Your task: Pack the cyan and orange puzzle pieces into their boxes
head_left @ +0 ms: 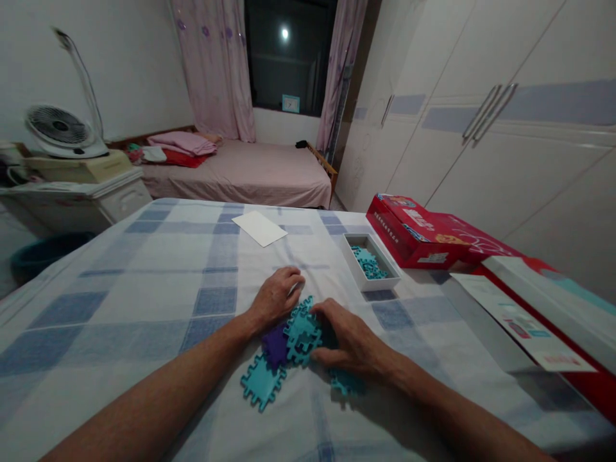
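My right hand (pixel 349 340) has its thumb and fingers at the right edge of a turquoise interlocking plastic tile (pixel 304 330) with toothed edges and a cut-out pattern. Joined or overlapping at its left is a purple tile (pixel 275 346); I cannot tell which. Another turquoise tile (pixel 263 381) touches the purple one at the lower left. Under my right wrist lies a further turquoise tile (pixel 345 382), partly covered. My left hand (pixel 276 295) rests on the cloth just beyond the tiles, fingers loosely bent, a gap beside the thumb and nothing seen in it.
A white box (pixel 370 263) of small turquoise pieces stands right of my hands. Behind it are a red box (pixel 416 231) and a printed sheet (pixel 524 321). A white card (pixel 260 228) lies farther off on the checked cloth (pixel 144 301).
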`<move>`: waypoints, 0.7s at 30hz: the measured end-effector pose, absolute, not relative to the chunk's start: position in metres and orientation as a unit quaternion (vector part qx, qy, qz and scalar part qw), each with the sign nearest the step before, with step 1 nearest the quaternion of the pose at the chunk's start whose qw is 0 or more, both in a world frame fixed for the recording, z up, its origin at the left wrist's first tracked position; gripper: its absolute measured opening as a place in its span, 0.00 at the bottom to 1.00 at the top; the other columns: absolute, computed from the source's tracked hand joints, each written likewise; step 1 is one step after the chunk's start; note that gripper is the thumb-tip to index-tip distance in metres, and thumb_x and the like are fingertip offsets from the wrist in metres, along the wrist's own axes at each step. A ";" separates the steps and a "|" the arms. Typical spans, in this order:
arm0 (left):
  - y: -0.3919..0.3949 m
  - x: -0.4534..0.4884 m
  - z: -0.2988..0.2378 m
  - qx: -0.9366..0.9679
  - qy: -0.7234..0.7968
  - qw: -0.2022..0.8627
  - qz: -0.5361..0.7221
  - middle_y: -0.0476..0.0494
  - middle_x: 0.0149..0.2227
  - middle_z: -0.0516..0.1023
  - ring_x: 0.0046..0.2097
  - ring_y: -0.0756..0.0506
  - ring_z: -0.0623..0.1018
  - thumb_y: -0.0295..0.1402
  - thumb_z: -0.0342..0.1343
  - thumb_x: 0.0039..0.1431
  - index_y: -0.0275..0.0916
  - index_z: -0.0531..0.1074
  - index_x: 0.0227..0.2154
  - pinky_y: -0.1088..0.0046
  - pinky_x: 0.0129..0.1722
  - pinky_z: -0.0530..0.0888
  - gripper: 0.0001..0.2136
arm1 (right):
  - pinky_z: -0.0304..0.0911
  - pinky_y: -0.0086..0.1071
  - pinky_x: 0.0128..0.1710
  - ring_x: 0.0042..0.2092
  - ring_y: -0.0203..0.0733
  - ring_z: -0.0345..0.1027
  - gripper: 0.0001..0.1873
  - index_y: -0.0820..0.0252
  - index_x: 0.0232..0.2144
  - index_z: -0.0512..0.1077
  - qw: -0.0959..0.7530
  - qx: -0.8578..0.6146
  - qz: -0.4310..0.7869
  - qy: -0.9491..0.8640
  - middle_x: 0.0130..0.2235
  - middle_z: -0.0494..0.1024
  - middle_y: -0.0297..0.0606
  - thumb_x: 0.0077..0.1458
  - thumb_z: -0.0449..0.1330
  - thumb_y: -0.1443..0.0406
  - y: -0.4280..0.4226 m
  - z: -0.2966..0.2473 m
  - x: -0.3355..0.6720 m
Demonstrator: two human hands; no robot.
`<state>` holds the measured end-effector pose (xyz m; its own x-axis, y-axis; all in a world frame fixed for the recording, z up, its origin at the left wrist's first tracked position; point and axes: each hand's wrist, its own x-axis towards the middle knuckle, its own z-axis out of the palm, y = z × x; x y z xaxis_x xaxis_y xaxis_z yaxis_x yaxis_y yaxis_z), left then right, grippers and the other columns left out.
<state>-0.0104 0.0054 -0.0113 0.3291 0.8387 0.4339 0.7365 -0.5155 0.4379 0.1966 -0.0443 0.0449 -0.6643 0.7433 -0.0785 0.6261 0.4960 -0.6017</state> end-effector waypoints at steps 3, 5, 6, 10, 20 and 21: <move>0.004 -0.010 -0.009 0.811 0.487 0.086 0.313 0.41 0.46 0.71 0.49 0.45 0.70 0.28 0.47 0.59 0.36 0.72 0.39 0.66 0.52 0.69 0.10 | 0.50 0.23 0.35 0.34 0.27 0.54 0.26 0.59 0.45 0.61 0.123 -0.423 0.351 -0.826 0.36 0.65 0.31 0.42 0.62 0.63 -0.044 0.041 0.199; 0.003 -0.010 -0.008 0.811 0.487 0.089 0.313 0.41 0.46 0.71 0.49 0.45 0.70 0.28 0.47 0.60 0.37 0.72 0.39 0.65 0.52 0.69 0.10 | 0.49 0.21 0.32 0.32 0.25 0.53 0.26 0.59 0.44 0.61 0.142 -0.431 0.392 -0.800 0.32 0.63 0.29 0.41 0.63 0.63 -0.043 0.039 0.200; 0.003 -0.010 -0.008 0.810 0.487 0.090 0.313 0.41 0.46 0.70 0.49 0.45 0.69 0.29 0.47 0.60 0.37 0.72 0.39 0.65 0.52 0.69 0.10 | 0.50 0.21 0.31 0.31 0.24 0.53 0.24 0.59 0.43 0.61 0.150 -0.431 0.419 -0.785 0.31 0.63 0.28 0.42 0.62 0.64 -0.043 0.038 0.201; 0.003 -0.010 -0.006 0.811 0.486 0.094 0.312 0.41 0.46 0.71 0.49 0.45 0.70 0.28 0.47 0.59 0.37 0.72 0.39 0.65 0.52 0.69 0.10 | 0.50 0.19 0.28 0.29 0.23 0.54 0.17 0.63 0.39 0.61 0.189 -0.419 0.505 -0.730 0.28 0.62 0.28 0.46 0.60 0.65 -0.039 0.035 0.204; 0.003 -0.010 -0.008 0.804 0.490 0.102 0.320 0.41 0.47 0.71 0.50 0.45 0.70 0.28 0.47 0.59 0.36 0.72 0.40 0.65 0.53 0.69 0.10 | 0.56 0.21 0.26 0.26 0.24 0.57 0.24 0.63 0.34 0.58 0.398 -0.488 0.484 -0.608 0.27 0.61 0.28 0.42 0.62 0.53 0.014 0.071 0.244; 0.003 -0.010 -0.009 0.802 0.492 0.101 0.323 0.40 0.47 0.71 0.50 0.45 0.70 0.29 0.47 0.59 0.36 0.72 0.40 0.64 0.53 0.69 0.10 | 0.56 0.22 0.27 0.26 0.24 0.56 0.25 0.63 0.33 0.58 0.424 -0.502 0.461 -0.596 0.27 0.61 0.28 0.40 0.62 0.52 0.026 0.076 0.250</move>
<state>-0.0100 0.0032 -0.0085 0.3085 0.8543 0.4184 0.7236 -0.4963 0.4797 0.2503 0.0259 0.0758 -0.1363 0.9898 0.0420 0.2079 0.0700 -0.9756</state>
